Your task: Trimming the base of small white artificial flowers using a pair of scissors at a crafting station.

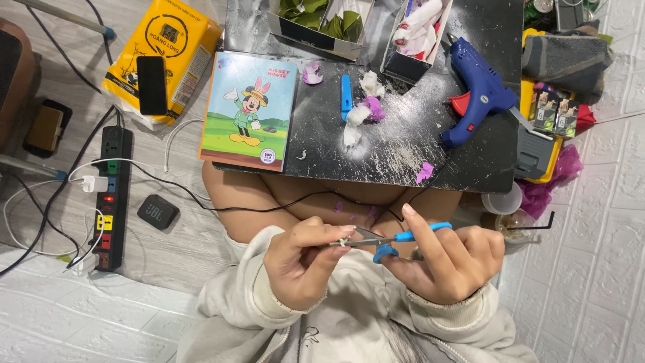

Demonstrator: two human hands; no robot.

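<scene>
Board: dark slab across the person's lap, streaked with white glue marks and paper scraps.
Booklet: cartoon cover, lying over the board's left edge.
Glue gun: blue, resting near the board's right edge, nozzle toward the far side.
Boxes: two open cartons at the far edge, one with green bits, one with white and pink.
Petal bits: white and purple clump mid-board, beside a blue knife.
Right hand: fingers through the scissors, blue handles, blades nearly closed, held below the board's near edge.
Left hand: thumb and fingers pinched shut on something tiny at the blade tips; cannot tell what.
Progress: looks like trimming under way; a few pieces done, none assembled yet.
</scene>
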